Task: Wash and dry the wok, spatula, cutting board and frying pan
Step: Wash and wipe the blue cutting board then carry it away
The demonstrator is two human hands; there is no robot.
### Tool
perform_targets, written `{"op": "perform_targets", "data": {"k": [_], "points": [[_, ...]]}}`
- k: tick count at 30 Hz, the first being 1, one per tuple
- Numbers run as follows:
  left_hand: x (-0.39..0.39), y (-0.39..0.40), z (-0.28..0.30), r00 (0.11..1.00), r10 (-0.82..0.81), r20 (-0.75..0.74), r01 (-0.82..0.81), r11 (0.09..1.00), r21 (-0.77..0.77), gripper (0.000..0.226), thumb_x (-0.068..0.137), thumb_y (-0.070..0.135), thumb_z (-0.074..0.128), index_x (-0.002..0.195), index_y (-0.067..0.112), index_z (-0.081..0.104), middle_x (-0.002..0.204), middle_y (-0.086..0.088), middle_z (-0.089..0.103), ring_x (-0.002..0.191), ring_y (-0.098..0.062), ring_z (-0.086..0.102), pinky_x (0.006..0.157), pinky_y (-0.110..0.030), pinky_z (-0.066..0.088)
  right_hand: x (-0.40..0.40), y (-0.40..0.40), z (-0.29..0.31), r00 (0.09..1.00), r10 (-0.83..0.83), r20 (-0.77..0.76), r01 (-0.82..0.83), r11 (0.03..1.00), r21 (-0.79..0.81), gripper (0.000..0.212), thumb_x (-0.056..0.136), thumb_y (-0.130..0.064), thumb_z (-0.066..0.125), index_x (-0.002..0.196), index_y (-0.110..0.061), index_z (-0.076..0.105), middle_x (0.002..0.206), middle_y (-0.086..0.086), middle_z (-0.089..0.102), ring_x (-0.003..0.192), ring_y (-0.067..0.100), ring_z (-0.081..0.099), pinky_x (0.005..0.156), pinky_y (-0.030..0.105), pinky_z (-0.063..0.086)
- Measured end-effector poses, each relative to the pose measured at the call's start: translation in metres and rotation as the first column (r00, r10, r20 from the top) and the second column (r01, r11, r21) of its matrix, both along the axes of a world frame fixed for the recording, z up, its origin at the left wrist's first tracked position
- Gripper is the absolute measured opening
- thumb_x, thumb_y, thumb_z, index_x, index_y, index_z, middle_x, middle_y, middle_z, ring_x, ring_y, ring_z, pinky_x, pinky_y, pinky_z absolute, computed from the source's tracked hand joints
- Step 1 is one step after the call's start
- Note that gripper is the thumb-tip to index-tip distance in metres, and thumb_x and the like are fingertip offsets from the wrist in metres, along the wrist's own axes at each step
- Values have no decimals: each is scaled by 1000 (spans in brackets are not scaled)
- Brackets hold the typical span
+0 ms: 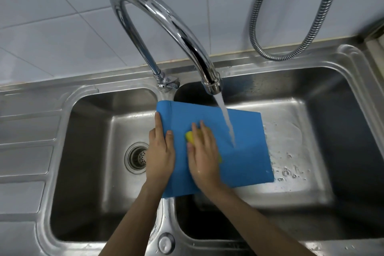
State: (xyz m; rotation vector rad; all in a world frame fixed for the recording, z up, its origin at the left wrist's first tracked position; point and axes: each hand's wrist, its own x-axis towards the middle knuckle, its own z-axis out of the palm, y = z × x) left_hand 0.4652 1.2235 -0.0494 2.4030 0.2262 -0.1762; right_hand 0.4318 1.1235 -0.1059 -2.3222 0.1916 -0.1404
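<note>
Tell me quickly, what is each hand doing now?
Left hand: grips the blue cutting board by its edge.
Right hand: presses the yellow sponge on the board.

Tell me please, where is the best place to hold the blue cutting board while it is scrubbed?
Probably the left edge of the blue cutting board, from the left, as the left hand grips it now: thumb on top, fingers along the rim. The board is thin and flat, this edge overhangs the left basin, and it lies clear of the water stream and the sponge.

The big faucet [166, 33] arches at twelve o'clock, blocking above. The left basin [99, 151] at nine o'clock has open room.
</note>
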Motion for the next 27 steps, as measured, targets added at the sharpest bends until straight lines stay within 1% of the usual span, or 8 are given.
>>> {"op": "perform_targets", "data": {"k": [4, 7, 10, 13, 16, 19, 22, 27], "points": [[0, 0, -2, 1000, 3, 21, -2, 999, -33, 53, 103, 35, 26, 152, 34, 7, 133, -10, 46, 92, -10, 49, 77, -28, 38, 43, 0, 9, 983, 170, 67, -159, 977, -143, 50, 101, -37, 25, 144, -14, 35, 152, 9, 33, 138, 29, 32, 113, 40, 29], [0, 0, -2, 1000, 6, 8, -6, 1000, -4, 54, 102, 37, 26, 151, 37, 4, 131, -9, 46, 91, -13, 49, 78, -28, 37, 61, -23, -12, 988, 153, 31, -149, 984, -94, 50, 101, -40, 25, 144, -18, 36, 151, 4, 35, 139, 26, 32, 112, 40, 31], [0, -1, -1, 1000, -3, 6, 3, 1000, 20, 54, 102, 37, 26, 151, 37, 3, 131, -8, 45, 89, -13, 46, 77, -29, 35, 69, -66, -48, 994, -13, -111, 23, 996, 84, 53, 100, -49, 20, 145, -24, 31, 152, 6, 32, 140, 25, 29, 115, 44, 26], [0, -2, -1, 1000, -4, 9, 4, 1000, 22, 54, 102, 36, 27, 152, 35, 4, 131, -8, 46, 89, -12, 45, 77, -29, 34, 47, -117, -74, 932, -247, -266, 268, 962, 45, 53, 99, -35, 27, 144, -9, 37, 149, 16, 36, 138, 32, 31, 115, 45, 23], [0, -1, -1, 1000, 17, -5, -17, 1000, 21, 54, 102, 37, 27, 152, 36, 6, 132, -8, 46, 92, -13, 44, 79, -31, 33, 3, -117, -76, 876, -354, -328, 382, 924, 23, 59, 97, -41, 22, 144, -6, 35, 149, 17, 35, 137, 35, 32, 114, 48, 24], [0, -2, -1, 1000, 9, 6, -10, 1000, 14, 54, 103, 37, 27, 152, 35, 6, 133, -8, 45, 100, -20, 50, 79, -31, 33, -31, -70, -53, 911, -318, -262, 317, 947, -46, 60, 97, -40, 24, 143, -4, 37, 148, 16, 37, 133, 39, 35, 111, 49, 31], [0, -2, -2, 1000, 12, 21, -13, 1000, 16, 54, 103, 36, 28, 153, 32, 8, 133, -10, 45, 108, -26, 52, 81, -31, 34, -47, -17, -11, 975, -126, -182, 122, 992, -32, 59, 99, -45, 16, 147, -13, 29, 153, 8, 31, 139, 30, 29, 114, 44, 27], [-1, -2, -1, 1000, 11, 17, -11, 1000, 5, 54, 103, 35, 27, 153, 29, 9, 135, -12, 44, 102, -13, 45, 84, -30, 34, -49, 13, 9, 993, 19, -112, -28, 997, -72, 51, 102, -39, 24, 149, -19, 27, 155, 4, 28, 142, 26, 27, 116, 41, 23]]}}
